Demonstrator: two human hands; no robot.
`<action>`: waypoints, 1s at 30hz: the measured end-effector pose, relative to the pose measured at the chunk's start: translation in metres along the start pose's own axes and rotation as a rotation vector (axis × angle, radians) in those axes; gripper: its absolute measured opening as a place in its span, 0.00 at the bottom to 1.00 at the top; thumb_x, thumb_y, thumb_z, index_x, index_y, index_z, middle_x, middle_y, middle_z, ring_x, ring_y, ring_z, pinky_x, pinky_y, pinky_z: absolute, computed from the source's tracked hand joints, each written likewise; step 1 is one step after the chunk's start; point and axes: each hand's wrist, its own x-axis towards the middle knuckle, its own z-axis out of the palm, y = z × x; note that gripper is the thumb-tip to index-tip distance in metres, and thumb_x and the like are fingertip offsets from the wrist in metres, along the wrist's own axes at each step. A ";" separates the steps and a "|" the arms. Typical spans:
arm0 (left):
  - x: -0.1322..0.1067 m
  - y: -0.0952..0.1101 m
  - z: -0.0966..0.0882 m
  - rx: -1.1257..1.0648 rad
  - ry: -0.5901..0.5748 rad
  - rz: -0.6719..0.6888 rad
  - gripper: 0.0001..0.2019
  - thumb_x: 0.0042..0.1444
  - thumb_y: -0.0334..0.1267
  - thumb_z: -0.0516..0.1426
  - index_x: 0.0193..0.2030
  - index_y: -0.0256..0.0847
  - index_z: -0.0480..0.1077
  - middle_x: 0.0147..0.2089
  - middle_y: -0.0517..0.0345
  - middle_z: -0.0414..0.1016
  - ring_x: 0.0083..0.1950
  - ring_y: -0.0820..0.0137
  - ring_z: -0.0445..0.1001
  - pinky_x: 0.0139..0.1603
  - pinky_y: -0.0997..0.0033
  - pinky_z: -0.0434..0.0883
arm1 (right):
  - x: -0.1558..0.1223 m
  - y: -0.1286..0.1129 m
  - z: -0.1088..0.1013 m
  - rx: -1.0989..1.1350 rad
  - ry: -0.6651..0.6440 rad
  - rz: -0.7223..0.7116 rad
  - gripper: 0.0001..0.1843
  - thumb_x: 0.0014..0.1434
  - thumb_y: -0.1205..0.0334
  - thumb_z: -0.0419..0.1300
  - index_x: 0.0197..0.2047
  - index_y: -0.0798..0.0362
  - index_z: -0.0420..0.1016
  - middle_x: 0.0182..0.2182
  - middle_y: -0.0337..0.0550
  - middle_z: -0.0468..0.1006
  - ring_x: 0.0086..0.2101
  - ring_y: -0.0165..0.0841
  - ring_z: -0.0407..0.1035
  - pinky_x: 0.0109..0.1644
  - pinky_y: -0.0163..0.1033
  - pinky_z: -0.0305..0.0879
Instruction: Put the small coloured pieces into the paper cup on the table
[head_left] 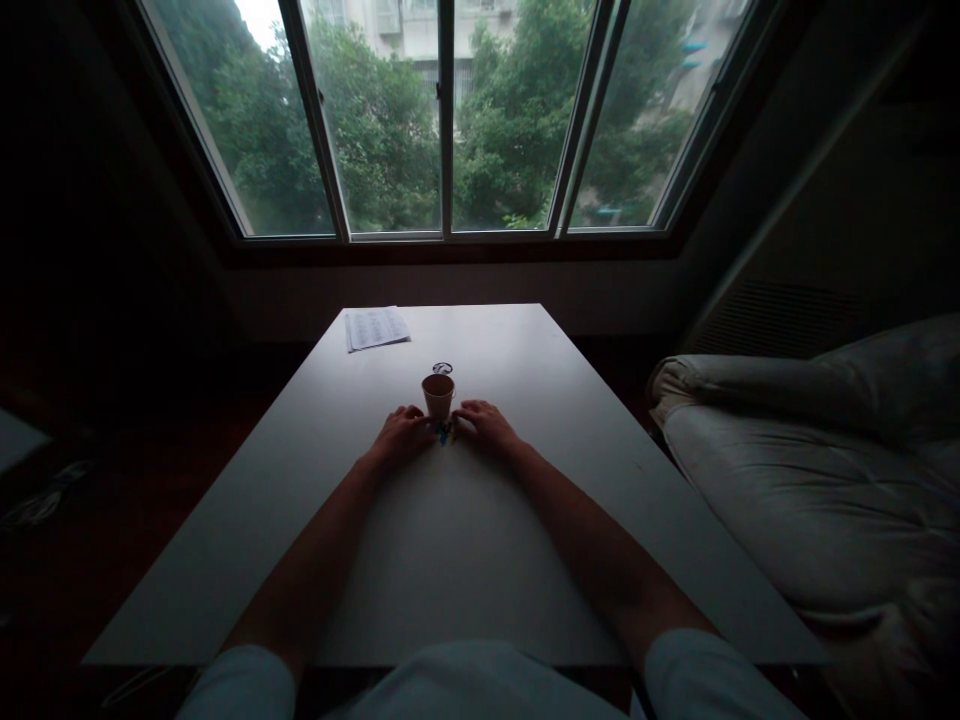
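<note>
The cup [439, 396] stands upright on the desk [457, 560], mouth upward, in line with the wearer's body. The left hand [403, 430] is positioned at the left side of the cup and the right hand [487, 424] at the right side, both with the fingers directed inward. Contact between fingers and cup cannot be confirmed. It cannot be told whether either hand pinches anything; the fingertips are too small and dark. Small dark and coloured pieces [444, 434] lie between the hands, on the near side of the cup. A ring-shaped item [442, 368] lies just behind the cup. Papers [376, 328] rest at the far left corner of the desk.
</note>
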 end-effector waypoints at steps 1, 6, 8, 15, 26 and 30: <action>0.001 0.002 0.002 0.003 0.011 -0.004 0.17 0.55 0.46 0.63 0.52 0.52 0.78 0.48 0.49 0.74 0.49 0.59 0.70 0.53 0.59 0.66 | 0.000 -0.004 -0.001 0.007 0.018 -0.004 0.19 0.65 0.54 0.60 0.58 0.43 0.74 0.58 0.48 0.71 0.58 0.42 0.62 0.62 0.47 0.56; 0.001 0.008 0.007 -0.008 0.041 -0.002 0.18 0.55 0.44 0.63 0.53 0.52 0.78 0.47 0.48 0.75 0.48 0.57 0.70 0.51 0.58 0.67 | -0.001 -0.013 -0.007 0.015 0.065 -0.021 0.14 0.65 0.56 0.59 0.51 0.47 0.79 0.49 0.49 0.75 0.50 0.40 0.65 0.56 0.44 0.60; 0.000 0.007 0.006 -0.011 0.037 0.005 0.17 0.55 0.45 0.63 0.52 0.51 0.78 0.47 0.49 0.75 0.48 0.58 0.70 0.51 0.58 0.68 | -0.001 -0.014 -0.007 0.009 0.059 -0.030 0.14 0.64 0.56 0.60 0.51 0.48 0.80 0.48 0.49 0.75 0.49 0.39 0.66 0.55 0.43 0.61; 0.000 0.002 0.010 -0.032 0.151 -0.055 0.16 0.61 0.47 0.57 0.53 0.47 0.76 0.58 0.52 0.73 0.57 0.60 0.69 0.59 0.58 0.68 | 0.002 -0.024 0.001 -0.021 0.082 -0.116 0.13 0.62 0.57 0.63 0.49 0.48 0.81 0.44 0.49 0.76 0.44 0.38 0.67 0.50 0.40 0.62; 0.002 -0.002 0.014 -0.079 0.008 0.083 0.21 0.61 0.36 0.54 0.61 0.50 0.71 0.62 0.56 0.73 0.63 0.62 0.68 0.65 0.59 0.65 | 0.003 -0.018 0.007 0.152 0.107 -0.101 0.13 0.61 0.65 0.60 0.48 0.52 0.81 0.41 0.48 0.77 0.41 0.35 0.69 0.45 0.36 0.64; 0.006 -0.003 0.018 -0.099 -0.029 0.139 0.24 0.58 0.30 0.55 0.61 0.48 0.71 0.63 0.56 0.73 0.63 0.62 0.69 0.66 0.58 0.65 | 0.002 0.002 0.005 0.216 0.128 -0.003 0.11 0.59 0.70 0.60 0.42 0.52 0.82 0.37 0.45 0.75 0.35 0.31 0.68 0.40 0.33 0.63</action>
